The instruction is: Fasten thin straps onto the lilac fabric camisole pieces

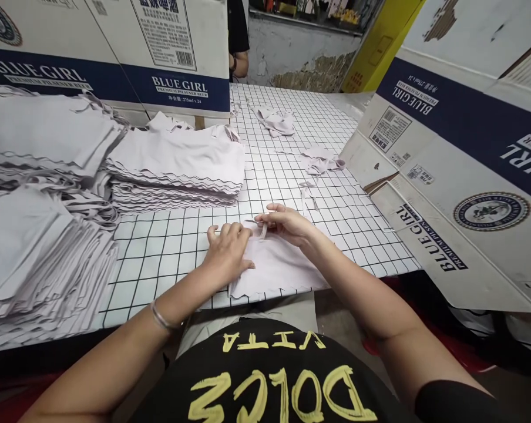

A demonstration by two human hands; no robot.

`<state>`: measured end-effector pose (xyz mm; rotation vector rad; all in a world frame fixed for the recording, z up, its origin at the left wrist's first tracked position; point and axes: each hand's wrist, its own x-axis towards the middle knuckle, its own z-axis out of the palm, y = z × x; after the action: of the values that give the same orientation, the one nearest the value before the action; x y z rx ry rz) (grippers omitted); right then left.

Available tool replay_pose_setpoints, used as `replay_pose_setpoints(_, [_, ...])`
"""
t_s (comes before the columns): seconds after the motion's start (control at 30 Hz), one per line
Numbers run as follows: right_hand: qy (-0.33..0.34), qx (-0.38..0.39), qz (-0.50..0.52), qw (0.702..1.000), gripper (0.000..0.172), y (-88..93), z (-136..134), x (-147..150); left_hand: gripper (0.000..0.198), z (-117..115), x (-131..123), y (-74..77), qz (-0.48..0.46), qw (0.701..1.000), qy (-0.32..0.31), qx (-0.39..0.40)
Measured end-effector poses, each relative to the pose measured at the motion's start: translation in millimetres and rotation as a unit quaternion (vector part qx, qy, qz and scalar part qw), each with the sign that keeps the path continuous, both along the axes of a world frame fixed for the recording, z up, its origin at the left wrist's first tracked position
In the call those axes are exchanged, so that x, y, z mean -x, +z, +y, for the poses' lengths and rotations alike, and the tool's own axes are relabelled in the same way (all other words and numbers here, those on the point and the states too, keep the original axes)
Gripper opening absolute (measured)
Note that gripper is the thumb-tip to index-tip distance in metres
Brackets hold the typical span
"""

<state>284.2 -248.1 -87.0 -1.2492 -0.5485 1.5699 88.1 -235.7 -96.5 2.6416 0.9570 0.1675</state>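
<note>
A pale pinkish-white fabric piece (276,267) lies flat at the near edge of the grid-patterned table (148,252). On its left edge rests my left hand (228,249), palm down with the fingers bent and apart. At the fabric's upper edge, my right hand (287,224) pinches a thin pale strap (264,230) between thumb and fingertips. Stacks of similar fabric pieces, one (177,155) behind my left hand and another (36,247) farther left, stand on the table.
A large carton (172,53) stands behind the stacks, and another carton (459,164) leans at the right. Fabric scraps (276,122) lie toward the far side. Another person's arm (239,63) shows beyond the left carton.
</note>
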Motion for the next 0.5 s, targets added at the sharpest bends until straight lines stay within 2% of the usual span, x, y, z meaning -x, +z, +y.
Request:
replay_pose_setpoints(0.03, [0.001,0.005,-0.016,1.0,0.04,1.9,10,-2,0.05,-8,6,-1.7,-0.021,0.999,-0.021,-0.041])
replay_pose_setpoints(0.1, [0.025,0.013,-0.049,0.998,0.033,4.7,29,-6,0.056,-23,19,-9.7,-0.049,0.987,-0.137,-0.07])
replay_pose_setpoints(0.17, [0.067,0.019,-0.069,0.995,0.026,6.8,48,-6,0.056,-35,32,-21.2,-0.049,0.965,-0.253,-0.043])
replay_pose_setpoints(0.2, [0.085,0.015,-0.068,0.994,0.023,7.4,56,-6,0.057,-39,38,-26.6,-0.043,0.959,-0.28,-0.027])
replay_pose_setpoints(0.3, [0.11,-0.02,-0.015,0.994,0.019,6.9,78,-1,0.06,-40,48,-35.8,-0.029,0.957,-0.289,-0.001])
replay_pose_setpoints(0.4, [0.153,-0.049,0.029,0.987,0.014,2.3,90,2,0.06,-37,50,-33.8,-0.03,0.956,-0.292,-0.001])
replay_pose_setpoints(0.5, [0.23,-0.021,-0.066,0.971,0.013,-2.2,91,-1,0.056,-36,51,-29.7,-0.027,0.956,-0.291,-0.012])
